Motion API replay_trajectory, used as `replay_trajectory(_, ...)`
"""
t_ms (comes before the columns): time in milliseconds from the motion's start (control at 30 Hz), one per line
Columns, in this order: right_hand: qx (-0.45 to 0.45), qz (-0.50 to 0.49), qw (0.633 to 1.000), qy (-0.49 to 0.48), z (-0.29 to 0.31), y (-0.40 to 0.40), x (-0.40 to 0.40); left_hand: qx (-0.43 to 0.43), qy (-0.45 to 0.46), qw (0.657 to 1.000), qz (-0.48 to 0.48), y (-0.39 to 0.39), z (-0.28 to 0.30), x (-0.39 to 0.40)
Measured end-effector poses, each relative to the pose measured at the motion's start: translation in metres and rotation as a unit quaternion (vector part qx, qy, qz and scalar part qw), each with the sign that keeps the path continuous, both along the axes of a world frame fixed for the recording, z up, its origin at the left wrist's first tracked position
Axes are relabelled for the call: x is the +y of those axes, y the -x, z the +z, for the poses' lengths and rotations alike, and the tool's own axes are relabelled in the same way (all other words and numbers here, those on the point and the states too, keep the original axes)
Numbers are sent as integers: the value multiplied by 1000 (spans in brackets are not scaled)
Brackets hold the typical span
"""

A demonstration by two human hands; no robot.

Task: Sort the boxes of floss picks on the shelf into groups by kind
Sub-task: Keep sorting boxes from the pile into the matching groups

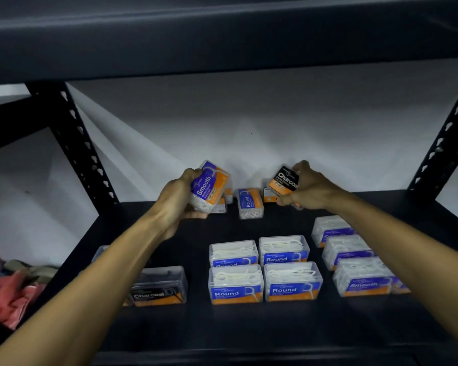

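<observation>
Shelf point(249, 328): dark, matte, flat metal; we work at its back, both arms reaching in.

Sorted groups, nearer us than our fingers: four Round boxes point(265, 270) in a square; three Smooth boxes point(354, 257) in a column below our right wrist; Charcoal boxes point(158, 286) under our left forearm. All are clear, glossy plastic blocks with paper labels.

Unsorted boxes point(250, 203): a small cluster between our two hands.

Left hand point(179, 199): fingers clamped on a raised Smooth box point(209, 186).

Right hand point(308, 188): fingers pinched on a lifted Charcoal box point(284, 180).

Step, as we judge it: carrying picks to their groups. Next calls for crossing over, Smooth going right and Charcoal left.
</observation>
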State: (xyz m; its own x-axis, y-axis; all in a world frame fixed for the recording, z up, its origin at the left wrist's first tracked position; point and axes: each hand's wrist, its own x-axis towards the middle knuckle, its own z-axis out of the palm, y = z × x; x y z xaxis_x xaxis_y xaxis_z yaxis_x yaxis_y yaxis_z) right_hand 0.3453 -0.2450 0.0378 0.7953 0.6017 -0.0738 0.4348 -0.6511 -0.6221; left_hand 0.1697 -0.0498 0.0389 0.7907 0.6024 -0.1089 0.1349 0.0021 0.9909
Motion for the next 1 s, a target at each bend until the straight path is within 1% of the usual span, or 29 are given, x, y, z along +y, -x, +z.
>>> replay_trajectory(67,13,51,998,-40,2,13,12,-11,12,1000,1,9,3,8)
replay_trajectory(133,11,84,995,-45,1,23,28,-25,28,999,21,19,7,16)
replay_trajectory(233,56,123,989,-64,-2,40,53,-46,36,997,54,35,13,29)
replay_trajectory(367,147,165,974,-42,-8,71,85,-65,43,992,95,58,17,52)
replay_trajectory(433,159,184,970,-27,-12,87,98,-66,39,991,110,69,17,61)
replay_trajectory(500,130,217,968,-2,-16,100,110,-65,36,991,113,78,16,67)
replay_trajectory(633,-26,247,966,67,-18,119,125,-65,32,992,102,90,12,76)
replay_trajectory(667,-46,257,962,78,-19,124,127,-65,34,992,103,92,11,78)
replay_trajectory(833,-53,302,945,115,-26,139,132,-57,35,993,100,96,5,85)
replay_trajectory(1000,-54,322,936,130,-28,151,131,-52,29,994,88,98,-1,86)
